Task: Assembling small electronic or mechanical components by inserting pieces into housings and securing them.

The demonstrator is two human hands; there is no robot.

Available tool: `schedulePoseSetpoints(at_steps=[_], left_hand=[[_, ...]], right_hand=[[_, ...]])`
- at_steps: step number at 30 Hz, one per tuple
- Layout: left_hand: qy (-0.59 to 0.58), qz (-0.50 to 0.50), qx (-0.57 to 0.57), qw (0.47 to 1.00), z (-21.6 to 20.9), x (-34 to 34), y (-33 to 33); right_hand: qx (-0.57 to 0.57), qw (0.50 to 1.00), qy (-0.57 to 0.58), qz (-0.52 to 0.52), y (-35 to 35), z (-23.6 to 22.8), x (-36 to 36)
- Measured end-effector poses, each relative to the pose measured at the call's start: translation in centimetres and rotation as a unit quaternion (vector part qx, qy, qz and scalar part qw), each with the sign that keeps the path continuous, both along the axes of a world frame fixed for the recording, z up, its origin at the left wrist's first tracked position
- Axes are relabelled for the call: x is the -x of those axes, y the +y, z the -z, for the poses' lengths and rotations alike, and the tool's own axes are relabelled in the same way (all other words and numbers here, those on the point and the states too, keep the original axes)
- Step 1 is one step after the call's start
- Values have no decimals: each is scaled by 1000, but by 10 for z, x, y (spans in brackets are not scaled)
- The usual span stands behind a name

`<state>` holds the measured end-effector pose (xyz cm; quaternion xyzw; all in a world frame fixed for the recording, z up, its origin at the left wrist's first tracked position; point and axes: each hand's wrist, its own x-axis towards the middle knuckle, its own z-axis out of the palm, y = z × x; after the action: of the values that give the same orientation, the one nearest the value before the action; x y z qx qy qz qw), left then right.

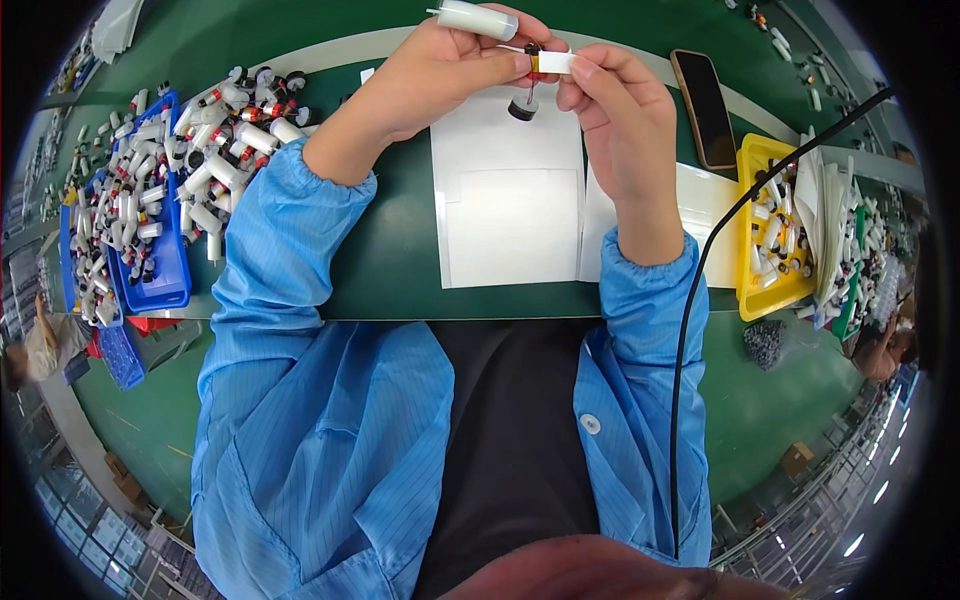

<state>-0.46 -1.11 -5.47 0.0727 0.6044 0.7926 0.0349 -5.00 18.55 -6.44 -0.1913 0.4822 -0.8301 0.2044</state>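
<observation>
Above the far end of the white sheets, my left hand (430, 80) holds a white plastic cylinder (478, 19) in its curled fingers. Its thumb and index finger also pinch a small yellow-and-red part (535, 66), which is partly hidden. From it a black-and-white round cap (522, 106) hangs on thin wires. A small white label strip (556, 63) lies against that part, its right end pinched between the thumb and fingers of my right hand (632, 125). Below both hands, the white label sheets (512, 225) rest on the green table.
A heap of white cylinders with red and black parts (225, 170) spreads beside the blue bin (165, 292) on the left. To the right are a phone (703, 105) and a yellow tray (745, 270) of similar parts. A black cable (690, 310) crosses the view beside my right arm.
</observation>
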Motion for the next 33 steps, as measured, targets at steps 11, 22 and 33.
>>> schedulePoseSetpoints(at_steps=[11,22,33], left_hand=[[41,31,59,997,10,4,-9],[37,-6,208,977,-2,-5,-10],[44,-30,143,988,-2,-4,-2]], right_hand=[[-70,997,-35,11,-5,0,-2],[-106,988,46,101,-13,7,-10],[-121,983,102,95,-5,-7,-8]])
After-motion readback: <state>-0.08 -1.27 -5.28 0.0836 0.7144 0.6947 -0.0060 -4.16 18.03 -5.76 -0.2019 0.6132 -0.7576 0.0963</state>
